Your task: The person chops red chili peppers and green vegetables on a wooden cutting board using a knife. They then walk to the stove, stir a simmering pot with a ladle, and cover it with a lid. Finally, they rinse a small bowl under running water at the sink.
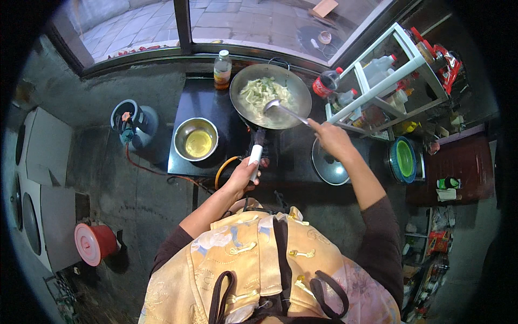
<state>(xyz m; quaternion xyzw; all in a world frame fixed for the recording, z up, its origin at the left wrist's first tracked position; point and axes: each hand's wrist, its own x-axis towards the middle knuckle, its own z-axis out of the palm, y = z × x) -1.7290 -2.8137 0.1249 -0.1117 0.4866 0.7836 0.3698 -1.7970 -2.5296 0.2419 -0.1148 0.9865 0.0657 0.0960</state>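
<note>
My left hand [243, 176] grips the white handle [255, 158] of a large metal wok [297, 91] on the dark counter. In my right hand [331, 138] is the shaft of a metal ladle [272, 106], its bowl resting among the food in the wok. That food [265, 92] is pale strips with green leaves in a cloudy liquid. Left of the wok sits a steel bowl [177, 139] holding yellow liquid [198, 143]. A glass lid [330, 170] lies beneath and beside my right forearm. What is under the wok is mostly hidden.
A glass bottle [222, 71] stands behind, near the window. On the right are a cola bottle [326, 82], a white rack [380, 91] with several bottles, and nested plastic basins [404, 160]. A gas cylinder [147, 123] with a hose and a red lidded bucket [95, 245] stand at left.
</note>
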